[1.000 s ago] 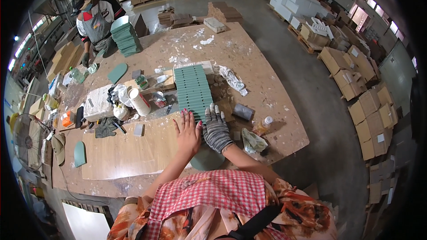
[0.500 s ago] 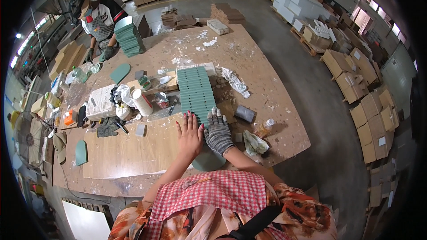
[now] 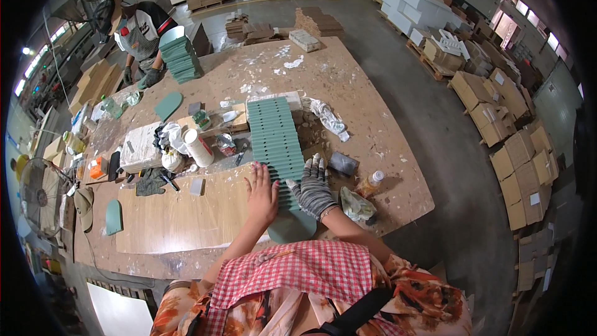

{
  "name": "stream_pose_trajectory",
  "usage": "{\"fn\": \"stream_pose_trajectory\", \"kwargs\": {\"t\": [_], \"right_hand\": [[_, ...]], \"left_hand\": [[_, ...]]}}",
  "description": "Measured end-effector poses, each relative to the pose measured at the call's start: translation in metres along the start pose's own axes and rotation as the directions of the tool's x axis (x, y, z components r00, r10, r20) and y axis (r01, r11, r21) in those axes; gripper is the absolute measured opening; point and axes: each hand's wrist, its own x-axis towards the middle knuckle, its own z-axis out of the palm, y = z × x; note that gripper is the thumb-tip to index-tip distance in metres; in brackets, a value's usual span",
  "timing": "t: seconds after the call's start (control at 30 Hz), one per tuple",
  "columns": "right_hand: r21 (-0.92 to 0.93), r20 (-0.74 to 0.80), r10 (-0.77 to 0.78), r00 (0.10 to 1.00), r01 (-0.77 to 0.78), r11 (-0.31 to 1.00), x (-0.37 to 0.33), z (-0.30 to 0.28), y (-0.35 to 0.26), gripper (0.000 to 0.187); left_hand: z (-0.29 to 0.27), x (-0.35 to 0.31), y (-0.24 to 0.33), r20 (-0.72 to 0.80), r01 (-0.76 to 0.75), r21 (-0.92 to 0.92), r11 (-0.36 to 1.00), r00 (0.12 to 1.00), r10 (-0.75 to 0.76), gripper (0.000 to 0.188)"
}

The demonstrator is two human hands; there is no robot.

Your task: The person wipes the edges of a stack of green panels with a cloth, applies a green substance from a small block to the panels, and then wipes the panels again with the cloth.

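Observation:
A long row of green boards [image 3: 273, 130], packed edge up with small dark holes along their edges, runs away from me over the worktable. Bare and with its fingers stretched out, my left hand [image 3: 262, 196] lies along the row's left side near its close end. My right hand [image 3: 311, 188], in a grey striped knit glove, is at the right side with its fingers spread. Neither hand is closed round anything. Closest to me, a rounded green board [image 3: 292, 226] shows its flat face at the end of the row.
Right of the row are a dark sanding block [image 3: 342, 163], a small bottle [image 3: 371, 182] and a crumpled cloth [image 3: 356, 204]. A wood-grain panel [image 3: 180, 214], a white roll [image 3: 198, 147] and a grey glove [image 3: 152, 180] lie left. Beyond, a co-worker [image 3: 142, 37] stands by stacked green boards [image 3: 180, 56].
My hands have moved apart, from on top of the row's close end to its two sides. More of the boards' edges and of the rounded board now shows.

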Motion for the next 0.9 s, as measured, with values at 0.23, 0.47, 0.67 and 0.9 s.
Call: {"fn": "stream_pose_trajectory", "kwargs": {"t": [0.23,0.47,0.67,0.9], "right_hand": [[0.385,0.112,-0.003,0.994,-0.040,0.922,-0.001,0.028,0.032,0.079],[0.965,0.203,0.067,0.977,-0.211,0.154,-0.028,0.060,0.032,0.073],[0.860,0.120,0.029,0.992,-0.119,0.497,-0.031,0.063,0.041,0.078],[0.906,0.187,0.038,0.982,-0.187,0.379,-0.028,0.053,0.043,0.065]], "left_hand": [[0.007,-0.025,-0.032,-0.009,0.151,-0.739,0.656,0.972,-0.234,0.063],[0.023,-0.057,-0.025,0.219,0.292,-0.905,0.310,0.943,-0.249,0.061],[0.023,-0.053,-0.020,0.243,0.306,-0.910,0.281,0.941,-0.236,0.060],[0.021,-0.055,-0.027,0.264,0.324,-0.911,0.254,0.933,-0.244,0.058]]}}
